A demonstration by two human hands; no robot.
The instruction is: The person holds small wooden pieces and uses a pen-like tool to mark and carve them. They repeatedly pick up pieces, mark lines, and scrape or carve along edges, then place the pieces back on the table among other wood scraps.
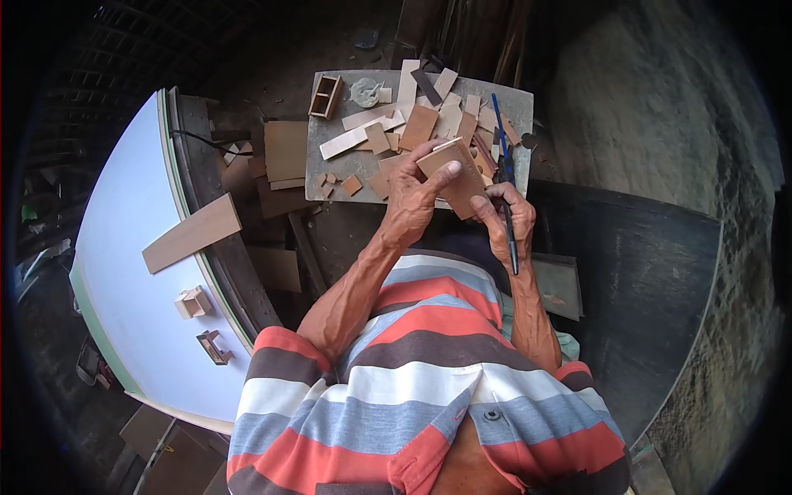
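A small flat brown wooden piece (462, 186) with a pale upper edge is held tilted above the near edge of the low table. My left hand (412, 186) is closed on its left side, thumb flat on the face. At its lower right corner, the thumb of my right hand (507, 216) presses on the wood. That same hand also grips a long thin blue-and-black tool (510, 223), whose blue end points away from me and whose black end points toward me. The tool's exact kind cannot be made out.
Ahead stands a low table (330, 147) strewn with wood offcuts (421, 125), a two-compartment wooden box (326, 96) and a pale crumpled item (365, 92). A white board (132, 239) at left bears a wooden plank (191, 233) and two small wooden assemblies (193, 303). A rough wall (668, 124) rises at right.
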